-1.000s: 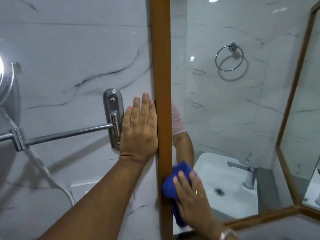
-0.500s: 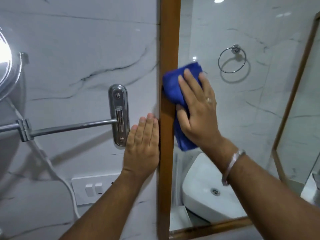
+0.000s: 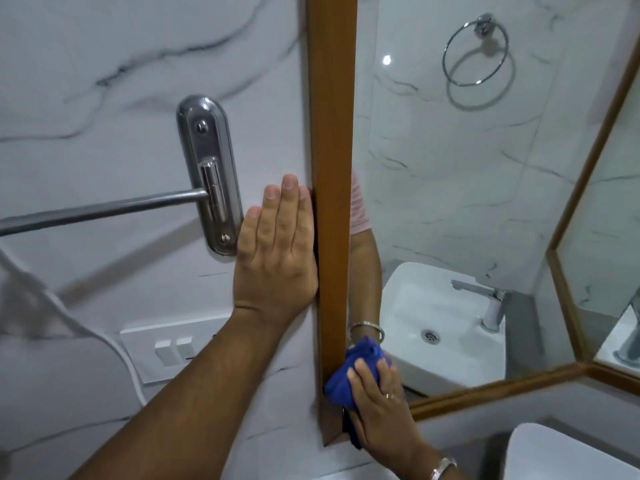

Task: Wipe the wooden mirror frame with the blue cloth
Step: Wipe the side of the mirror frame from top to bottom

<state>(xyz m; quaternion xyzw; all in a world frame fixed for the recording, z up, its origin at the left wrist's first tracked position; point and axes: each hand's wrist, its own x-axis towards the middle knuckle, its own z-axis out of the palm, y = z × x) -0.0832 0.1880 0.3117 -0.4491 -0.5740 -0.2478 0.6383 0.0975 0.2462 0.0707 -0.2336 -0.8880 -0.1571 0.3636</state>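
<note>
The wooden mirror frame (image 3: pixel 331 133) runs as a brown vertical strip down the middle, with its bottom rail (image 3: pixel 491 389) slanting off to the right. My right hand (image 3: pixel 381 407) presses the bunched blue cloth (image 3: pixel 341 382) against the frame's lower left corner. My left hand (image 3: pixel 277 251) lies flat on the marble wall, fingers together, its edge touching the frame's outer side. The mirror (image 3: pixel 450 185) reflects my arm, a bangle and the cloth.
A chrome wall bracket (image 3: pixel 209 174) with a bar (image 3: pixel 100 211) juts out left of my left hand. Below it sit a white switch plate (image 3: pixel 173 344) and a white cord (image 3: pixel 128 368). A white basin rim (image 3: pixel 568 452) is at bottom right.
My right hand has slid the blue cloth down the frame from upper-middle height to the bottom corner. The view has moved closer; my left hand stays flat by the frame.
</note>
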